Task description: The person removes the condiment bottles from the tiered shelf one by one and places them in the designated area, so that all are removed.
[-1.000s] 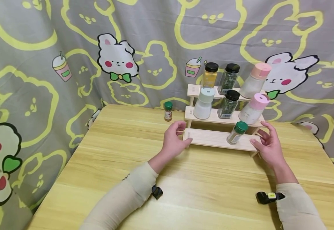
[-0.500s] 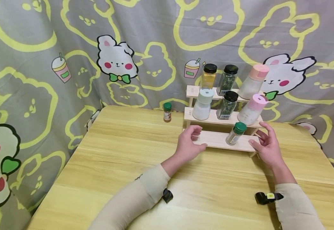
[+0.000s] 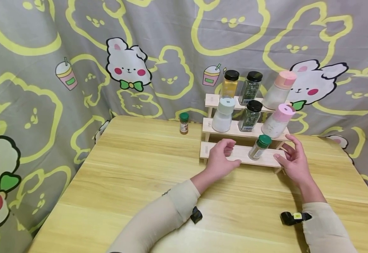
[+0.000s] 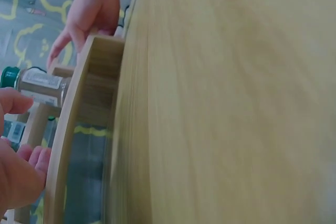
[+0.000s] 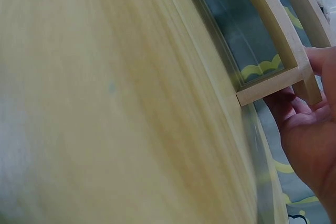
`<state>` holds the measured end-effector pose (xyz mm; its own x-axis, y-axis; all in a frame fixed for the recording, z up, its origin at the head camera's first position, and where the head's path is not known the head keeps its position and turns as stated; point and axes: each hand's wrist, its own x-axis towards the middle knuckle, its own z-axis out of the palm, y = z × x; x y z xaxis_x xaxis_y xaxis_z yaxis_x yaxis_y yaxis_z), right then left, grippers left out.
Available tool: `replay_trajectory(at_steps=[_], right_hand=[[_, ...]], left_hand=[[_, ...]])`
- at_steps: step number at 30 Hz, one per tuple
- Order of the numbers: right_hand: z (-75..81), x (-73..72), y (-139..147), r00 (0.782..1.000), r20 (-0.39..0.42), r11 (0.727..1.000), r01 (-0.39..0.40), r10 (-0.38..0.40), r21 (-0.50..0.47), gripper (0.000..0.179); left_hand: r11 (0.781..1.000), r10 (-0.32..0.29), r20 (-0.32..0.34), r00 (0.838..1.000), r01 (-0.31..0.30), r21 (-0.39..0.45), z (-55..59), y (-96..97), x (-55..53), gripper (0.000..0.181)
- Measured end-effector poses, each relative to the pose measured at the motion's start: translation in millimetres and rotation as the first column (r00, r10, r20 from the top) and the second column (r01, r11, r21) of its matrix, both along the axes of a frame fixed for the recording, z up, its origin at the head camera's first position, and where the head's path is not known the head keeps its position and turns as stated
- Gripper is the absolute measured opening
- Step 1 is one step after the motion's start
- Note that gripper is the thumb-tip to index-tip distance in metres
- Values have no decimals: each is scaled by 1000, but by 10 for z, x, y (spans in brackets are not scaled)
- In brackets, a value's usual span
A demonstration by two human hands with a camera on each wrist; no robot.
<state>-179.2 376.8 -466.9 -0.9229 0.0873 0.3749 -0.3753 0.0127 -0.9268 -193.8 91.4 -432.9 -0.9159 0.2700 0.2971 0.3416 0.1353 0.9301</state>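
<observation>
A three-step wooden spice rack [image 3: 234, 151] stands toward the back right of the table. On its bottom step is a spice jar with a green cap [image 3: 259, 147]. Just left of this jar, my left hand [image 3: 220, 160] hovers in front of the bottom step, thumb and fingers apart, holding nothing. In the left wrist view that jar [image 4: 42, 85] stands beyond the thumb, with a gap between. My right hand [image 3: 294, 161] grips the right end of the bottom step, its thumb on the board; the right wrist view shows the fingers of that hand [image 5: 310, 129] around the end.
The middle step carries a white shaker with a pale green cap [image 3: 223, 116], a black-capped herb jar [image 3: 250, 116] and a pink-capped shaker [image 3: 278, 121]. Several more containers fill the top step. Another small green-capped jar [image 3: 184, 123] stands left of the rack, before the curtain [image 3: 168, 21].
My left hand has moved right from the rack's left end, along the bottom step toward the green-capped jar. The right hand has stayed at the right end.
</observation>
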Motion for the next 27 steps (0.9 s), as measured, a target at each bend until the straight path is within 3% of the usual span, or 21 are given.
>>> replay_trajectory(at_steps=[19, 27], right_hand=[[21, 2, -31, 1000, -7, 1000, -11, 11, -19, 79], [16, 4, -26, 1000, 7, 1000, -8, 8, -30, 80]], left_hand=[[996, -36, -89, 995, 29, -88, 2, 306, -140, 58], [991, -44, -93, 995, 32, -133, 19, 453, -172, 60]])
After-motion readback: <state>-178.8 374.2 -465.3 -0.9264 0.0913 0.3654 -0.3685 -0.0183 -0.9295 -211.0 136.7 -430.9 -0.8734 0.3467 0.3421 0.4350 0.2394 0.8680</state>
